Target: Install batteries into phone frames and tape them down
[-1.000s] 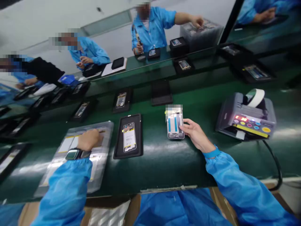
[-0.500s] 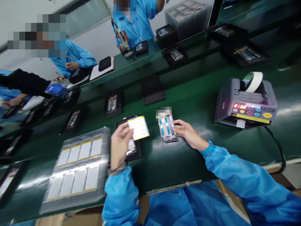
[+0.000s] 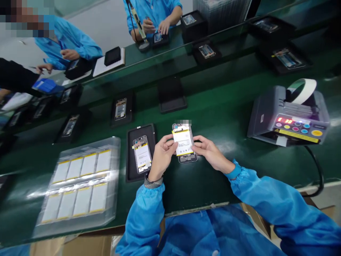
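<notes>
Two hands on one phone frame [image 3: 185, 158], white pack [image 3: 182, 143] laid on top

Dead centre, the left hand [image 3: 162, 156] and the right hand [image 3: 210, 151] come at the phone frame from either side, just above the near edge of the green tabletop [image 3: 202, 188]. The white pack lies over the frame, yellow along its edge and printed with small black text. The left fingers [image 3: 173, 140] are closed against the pack's left side, gripping it, while the right fingers [image 3: 195, 145] pinch the frame's right edge.

Just left of the left fingers sits a black tray [image 3: 128, 156] holding a second phone frame [image 3: 142, 154], with its own white pack on board. Further left of the fingers, a clear plastic tray [image 3: 80, 146] shows eight white packs in two rows. Well right of the right fingers, a grey tape dispenser [image 3: 289, 117] glows with a red display. Far beyond the fingers, across the tabletop, a co-worker [image 3: 151, 14] in a blue smock handles a slim tool [image 3: 137, 23] over a small black tray [image 3: 160, 40].
</notes>
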### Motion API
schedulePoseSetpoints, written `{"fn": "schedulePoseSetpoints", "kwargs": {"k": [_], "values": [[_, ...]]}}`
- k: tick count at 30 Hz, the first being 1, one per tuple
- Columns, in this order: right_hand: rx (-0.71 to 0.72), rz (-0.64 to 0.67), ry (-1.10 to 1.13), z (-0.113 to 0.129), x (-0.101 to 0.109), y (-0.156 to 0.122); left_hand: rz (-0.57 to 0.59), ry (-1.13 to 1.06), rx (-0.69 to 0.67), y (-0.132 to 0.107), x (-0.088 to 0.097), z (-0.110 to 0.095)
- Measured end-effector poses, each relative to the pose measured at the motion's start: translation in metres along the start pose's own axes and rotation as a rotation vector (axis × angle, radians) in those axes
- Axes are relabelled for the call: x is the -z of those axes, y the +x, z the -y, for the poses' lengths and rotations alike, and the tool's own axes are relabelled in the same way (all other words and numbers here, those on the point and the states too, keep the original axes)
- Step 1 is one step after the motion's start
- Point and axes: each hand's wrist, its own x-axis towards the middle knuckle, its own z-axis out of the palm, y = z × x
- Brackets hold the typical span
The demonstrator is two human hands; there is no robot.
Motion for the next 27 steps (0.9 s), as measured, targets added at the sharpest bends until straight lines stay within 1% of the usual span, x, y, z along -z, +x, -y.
{"fn": "schedulePoseSetpoints", "kwargs": {"k": [2,5,7,9,13,14,16,21,23,24,25,27], "values": [[-0.003,0.005,0.001,-0.001,-0.001,-0.001,0.005,0.011,-0.005,-0.001,0.0,0.002],[0.01,-0.002,0.001,0.0,0.0,-0.002,-0.016,0.051,-0.039,-0.003,-0.002,0.006],[0.016,0.007,0.004,0.0,0.0,-0.002,-0.049,0.105,-0.069,-0.006,-0.003,0.007],[0.018,0.02,0.01,-0.001,0.0,-0.003,-0.099,0.211,-0.108,-0.01,-0.005,0.007],[0.022,0.037,0.013,-0.001,0.0,-0.004,-0.221,0.522,-0.295,-0.016,-0.007,0.007],[0.023,0.043,0.011,-0.001,0.0,-0.005,-0.242,0.57,-0.341,-0.016,-0.007,0.007],[0.028,0.05,0.006,0.001,-0.001,-0.006,-0.264,0.604,-0.39,-0.017,-0.009,0.009],[0.045,0.048,-0.002,0.007,-0.003,-0.008,-0.314,0.599,-0.415,-0.016,-0.011,0.016],[0.043,0.046,-0.002,0.009,-0.003,-0.009,-0.341,0.561,-0.399,-0.012,-0.011,0.017],[0.041,0.041,-0.004,0.009,-0.003,-0.009,-0.332,0.519,-0.371,-0.01,-0.01,0.018],[0.037,0.034,-0.007,0.01,-0.002,-0.009,-0.297,0.462,-0.326,-0.008,-0.01,0.018],[0.026,0.016,-0.019,0.01,-0.001,-0.01,-0.172,0.313,-0.212,-0.003,-0.009,0.02]]}}
